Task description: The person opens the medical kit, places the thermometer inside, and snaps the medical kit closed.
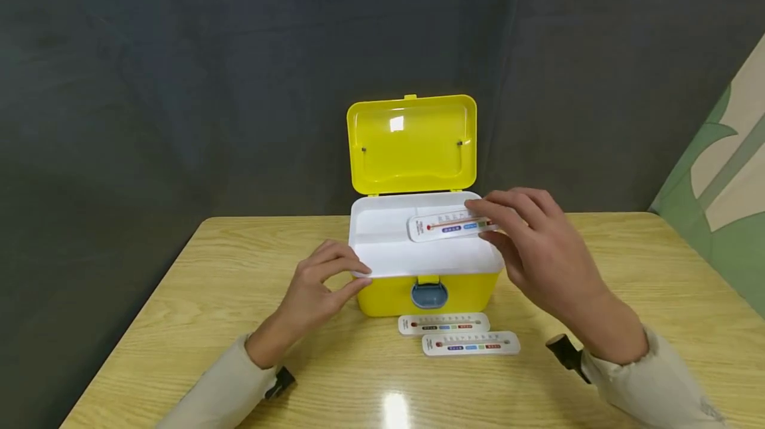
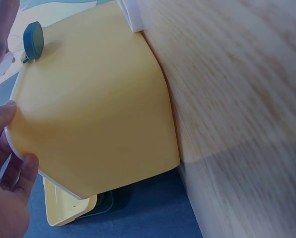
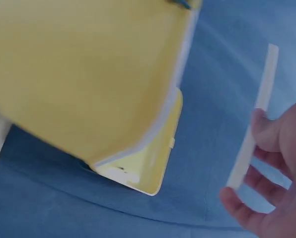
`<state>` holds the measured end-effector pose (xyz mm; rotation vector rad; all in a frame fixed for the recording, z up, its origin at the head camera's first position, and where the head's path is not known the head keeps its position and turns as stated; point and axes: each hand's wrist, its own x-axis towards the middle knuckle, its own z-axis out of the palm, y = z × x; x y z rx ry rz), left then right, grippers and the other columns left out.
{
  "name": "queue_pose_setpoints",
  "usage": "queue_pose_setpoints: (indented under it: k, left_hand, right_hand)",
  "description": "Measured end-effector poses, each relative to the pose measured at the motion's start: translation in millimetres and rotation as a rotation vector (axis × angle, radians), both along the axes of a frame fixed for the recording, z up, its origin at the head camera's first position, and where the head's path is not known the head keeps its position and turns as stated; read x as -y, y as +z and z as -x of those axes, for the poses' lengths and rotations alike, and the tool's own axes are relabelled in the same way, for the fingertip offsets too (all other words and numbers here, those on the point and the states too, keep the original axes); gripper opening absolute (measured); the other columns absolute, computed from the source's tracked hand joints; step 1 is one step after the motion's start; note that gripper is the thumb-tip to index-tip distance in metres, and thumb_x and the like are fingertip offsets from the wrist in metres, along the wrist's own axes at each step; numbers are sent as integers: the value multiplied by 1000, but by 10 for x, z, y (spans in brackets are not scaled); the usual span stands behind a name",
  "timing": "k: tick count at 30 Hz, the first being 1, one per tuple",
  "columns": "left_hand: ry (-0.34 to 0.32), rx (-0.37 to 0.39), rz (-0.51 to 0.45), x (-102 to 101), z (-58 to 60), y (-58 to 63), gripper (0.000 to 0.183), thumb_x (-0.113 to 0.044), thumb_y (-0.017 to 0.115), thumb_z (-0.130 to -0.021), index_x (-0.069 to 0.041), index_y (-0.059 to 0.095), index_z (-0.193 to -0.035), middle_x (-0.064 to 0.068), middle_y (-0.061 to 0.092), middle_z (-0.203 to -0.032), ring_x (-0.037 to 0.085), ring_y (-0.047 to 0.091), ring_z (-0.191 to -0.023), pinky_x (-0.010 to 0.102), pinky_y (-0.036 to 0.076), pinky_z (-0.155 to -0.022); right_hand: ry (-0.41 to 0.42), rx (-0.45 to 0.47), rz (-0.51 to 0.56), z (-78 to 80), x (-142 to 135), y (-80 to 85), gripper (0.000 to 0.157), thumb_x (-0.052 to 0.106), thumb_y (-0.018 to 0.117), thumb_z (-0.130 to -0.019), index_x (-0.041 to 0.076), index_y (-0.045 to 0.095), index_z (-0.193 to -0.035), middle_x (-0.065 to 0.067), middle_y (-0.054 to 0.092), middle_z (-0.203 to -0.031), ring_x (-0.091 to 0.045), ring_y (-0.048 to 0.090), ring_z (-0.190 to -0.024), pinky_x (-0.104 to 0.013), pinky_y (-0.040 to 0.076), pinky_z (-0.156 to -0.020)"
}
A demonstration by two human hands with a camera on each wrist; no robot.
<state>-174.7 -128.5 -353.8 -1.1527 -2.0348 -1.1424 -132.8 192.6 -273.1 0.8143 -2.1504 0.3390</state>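
A yellow storage box (image 1: 388, 296) with a white inner tray (image 1: 382, 250) stands on the table, its yellow lid (image 1: 412, 143) raised at the back. My right hand (image 1: 538, 243) holds a white thermometer (image 1: 445, 226) over the tray, gripping its right end between thumb and fingers. In the right wrist view the thermometer (image 3: 259, 109) shows edge-on, above the box's rim. At the box's front left corner, my left hand (image 1: 323, 283) pinches the rim between thumb and fingers. Two more thermometers lie flat before the box, one at the back (image 1: 443, 324), one nearer (image 1: 471, 343).
A grey latch (image 1: 429, 295) hangs on the box's front. The wooden table (image 1: 239, 296) runs back to a dark curtain (image 1: 269, 84). A panel with a green leaf pattern (image 1: 723, 170) stands at the right.
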Motion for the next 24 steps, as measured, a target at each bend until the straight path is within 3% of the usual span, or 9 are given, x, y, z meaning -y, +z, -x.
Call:
queue_pose_setpoints:
  k: [2, 13, 24]
  left_hand:
    - [-2, 2, 4, -6, 2, 8, 17, -1, 82, -78, -12, 76, -90, -1, 66, -91, 13, 56, -90, 22, 49, -84]
    - [-9, -8, 1, -12, -7, 5, 19, 1, 83, -76, -11, 76, -88, 0, 65, -88, 14, 57, -88, 21, 49, -82]
    - [-1, -4, 18, -14, -9, 31, 17, -2, 83, -78, -12, 75, -90, -1, 65, -90, 12, 56, -89, 21, 50, -83]
  right_hand:
    - [-20, 20, 3, 2, 12, 31, 52, -3, 79, -77, 10, 65, -126, -12, 64, -120, -34, 53, -110, -42, 45, -92]
    - [-104, 105, -57, 12, -39, -16, 49, -2, 80, -78, 11, 67, -123, -12, 63, -118, -34, 53, -107, -46, 48, -89]
    - [-111, 122, -61, 17, -45, -39, 51, 0, 82, -77, 12, 68, -124, -13, 64, -116, -32, 54, -105, -45, 50, -83]
